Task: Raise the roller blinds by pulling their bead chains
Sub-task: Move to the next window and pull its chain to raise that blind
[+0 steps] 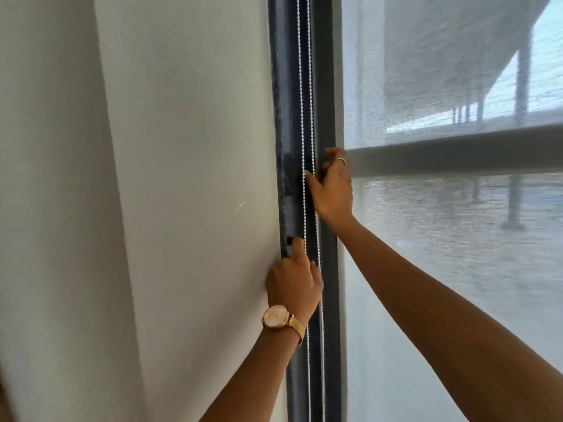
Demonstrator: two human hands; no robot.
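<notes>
- Bead chains [305, 117], two white strands side by side, hang straight down along a dark window frame [326, 86] in the middle of the view.
- To the left of the frame hangs an opaque pale blind [189, 147]; its right edge lies just beside the frame.
- To the right hangs a see-through mesh blind [457, 239]; its left edge meets the frame, and a dark horizontal bar [457, 153] of the window shows through it.
- The right hand [333, 187] is the higher one, reaching up from the lower right. Its thumb and fingers are closed around the right-hand strand at the frame. A ring [341, 160] sits on one finger.
- The left hand [294, 281] is lower, reaching up from below. Its fingers are curled closed at the left strand, with one fingertip pointing up the frame; whether it truly grips the chain I cannot tell.
- A gold watch [275, 317] sits on the left wrist.
- Both strands run on below the hands to the bottom edge of the view.
- Only a narrow channel of frame is open between the two blinds.
</notes>
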